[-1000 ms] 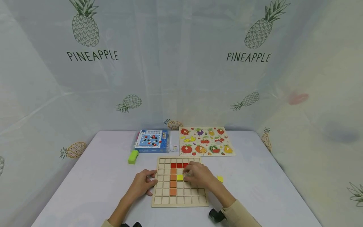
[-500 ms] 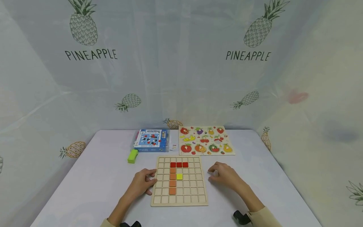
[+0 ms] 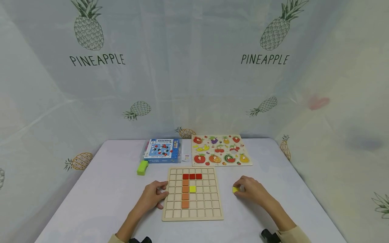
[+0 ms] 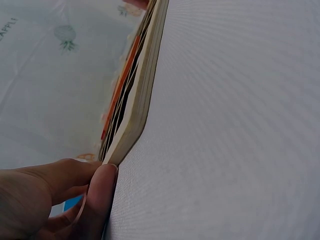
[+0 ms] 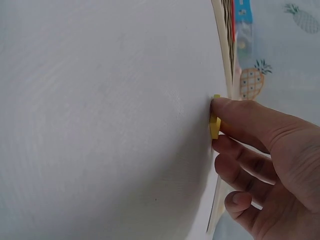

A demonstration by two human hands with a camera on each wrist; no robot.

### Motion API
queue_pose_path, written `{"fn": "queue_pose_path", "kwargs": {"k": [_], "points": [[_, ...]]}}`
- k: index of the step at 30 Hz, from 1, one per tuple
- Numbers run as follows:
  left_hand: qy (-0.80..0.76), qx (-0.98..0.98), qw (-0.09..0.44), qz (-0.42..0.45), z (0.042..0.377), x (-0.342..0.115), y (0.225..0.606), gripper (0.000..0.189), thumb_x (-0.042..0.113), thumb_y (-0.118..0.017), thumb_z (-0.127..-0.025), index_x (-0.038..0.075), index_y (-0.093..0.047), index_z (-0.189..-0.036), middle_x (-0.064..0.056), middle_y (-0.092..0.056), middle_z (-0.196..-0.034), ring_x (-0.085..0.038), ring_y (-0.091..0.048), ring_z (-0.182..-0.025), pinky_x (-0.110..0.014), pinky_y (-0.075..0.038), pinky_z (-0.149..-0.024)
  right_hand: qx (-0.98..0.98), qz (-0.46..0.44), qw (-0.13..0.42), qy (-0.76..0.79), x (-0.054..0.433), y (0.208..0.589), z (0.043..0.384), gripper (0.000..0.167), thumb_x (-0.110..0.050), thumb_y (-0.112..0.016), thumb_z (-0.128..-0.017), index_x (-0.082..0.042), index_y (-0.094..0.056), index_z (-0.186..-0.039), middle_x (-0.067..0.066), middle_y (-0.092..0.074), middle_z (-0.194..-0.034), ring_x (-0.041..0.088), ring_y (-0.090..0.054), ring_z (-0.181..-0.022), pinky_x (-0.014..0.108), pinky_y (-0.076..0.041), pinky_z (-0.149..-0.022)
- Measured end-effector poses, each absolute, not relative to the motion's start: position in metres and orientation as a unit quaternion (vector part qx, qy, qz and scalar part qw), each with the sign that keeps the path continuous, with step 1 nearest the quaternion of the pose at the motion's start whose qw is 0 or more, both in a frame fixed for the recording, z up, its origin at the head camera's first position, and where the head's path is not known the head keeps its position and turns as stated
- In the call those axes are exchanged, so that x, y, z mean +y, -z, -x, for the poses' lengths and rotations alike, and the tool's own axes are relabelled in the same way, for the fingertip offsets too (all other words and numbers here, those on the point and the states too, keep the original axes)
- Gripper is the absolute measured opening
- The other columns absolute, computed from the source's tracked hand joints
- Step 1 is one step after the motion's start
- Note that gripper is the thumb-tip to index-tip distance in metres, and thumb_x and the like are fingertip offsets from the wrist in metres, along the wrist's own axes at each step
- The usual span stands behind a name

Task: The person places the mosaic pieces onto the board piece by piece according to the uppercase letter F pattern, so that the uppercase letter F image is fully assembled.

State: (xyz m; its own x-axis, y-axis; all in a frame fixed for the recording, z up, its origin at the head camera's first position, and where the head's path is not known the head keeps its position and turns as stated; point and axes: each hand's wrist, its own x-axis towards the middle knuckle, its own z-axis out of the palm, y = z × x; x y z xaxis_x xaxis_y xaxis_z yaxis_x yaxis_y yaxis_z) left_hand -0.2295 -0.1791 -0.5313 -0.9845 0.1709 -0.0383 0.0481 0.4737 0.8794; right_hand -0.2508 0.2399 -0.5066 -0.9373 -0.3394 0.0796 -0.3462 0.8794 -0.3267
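A wooden grid board lies flat on the table. Set in its squares are red tiles, a column of orange tiles and one yellow tile. My left hand rests at the board's left edge, thumb and fingertips touching it, also seen in the left wrist view. Right of the board, my right hand pinches another yellow square tile between thumb and fingers. That tile stays low at the tabletop, partly hidden by the fingertips, with the other fingers loosely curled.
Behind the board stand a blue-and-white box and a fruit puzzle board. A lime-green block sits in front of the box. A pineapple-print curtain rises behind the white table.
My right hand has moved from above the board to the right and taken hold of the yellow tile on the table. My left hand stays at the board's edge.
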Motion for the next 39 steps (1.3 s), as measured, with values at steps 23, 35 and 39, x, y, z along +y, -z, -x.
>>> {"fn": "queue_pose_path", "kwargs": {"k": [23, 35, 39], "points": [[-0.510, 0.856, 0.059, -0.068, 0.2306, -0.1791, 0.5362, 0.050, 0.006, -0.071, -0.087, -0.002, -0.057, -0.134, -0.011, -0.057, -0.102, -0.014, -0.061, -0.060, -0.030, -0.059, -0.043, -0.961, -0.201, 0.007, -0.188, 0.2475, 0.5082, 0.2528, 0.019, -0.021, -0.083, -0.075, -0.015, -0.076, -0.092, -0.008, -0.067, -0.088, 0.004, -0.054, -0.070, 0.014, -0.045, -0.055], [-0.510, 0.856, 0.056, -0.068, 0.2294, -0.1788, 0.5343, 0.049, 0.005, -0.071, -0.087, -0.002, -0.057, -0.134, -0.011, -0.057, -0.103, -0.015, -0.061, -0.058, -0.031, -0.058, -0.043, -0.961, -0.201, 0.006, -0.189, 0.2482, 0.5093, 0.2541, 0.017, -0.020, -0.083, -0.076, -0.016, -0.076, -0.091, -0.009, -0.066, -0.086, 0.003, -0.054, -0.070, 0.015, -0.045, -0.055], [-0.508, 0.857, 0.055, -0.067, 0.2289, -0.1789, 0.5341, 0.049, 0.005, -0.071, -0.087, -0.002, -0.057, -0.134, -0.011, -0.057, -0.102, -0.015, -0.061, -0.057, -0.030, -0.058, -0.043, -0.960, -0.205, 0.010, -0.191, 0.2478, 0.5086, 0.2544, 0.016, -0.020, -0.082, -0.077, -0.016, -0.076, -0.091, -0.009, -0.065, -0.086, 0.002, -0.051, -0.066, 0.014, -0.044, -0.054]]}}
